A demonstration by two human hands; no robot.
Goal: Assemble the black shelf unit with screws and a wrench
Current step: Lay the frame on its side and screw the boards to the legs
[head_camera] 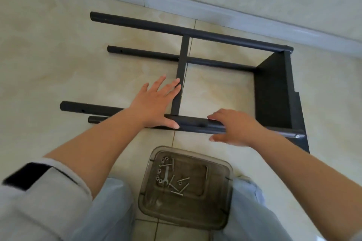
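The black shelf unit [274, 92] lies on its side on the tiled floor, several round poles running left from a black panel at the right. A thin shelf board [183, 58] stands edge-on across the poles. My left hand [154, 101] lies flat with straight fingers against that board, thumb on the near pole [195, 124]. My right hand [233, 127] curls over the same pole further right, fingers on top and thumb below. A small wrench [166, 175] lies among several loose screws [179, 186] and nuts.
A clear plastic tray [219, 213] holding the hardware sits on the floor between my knees. A pale baseboard and wall [215, 10] run behind the unit. Bare floor tiles spread to the left of the poles.
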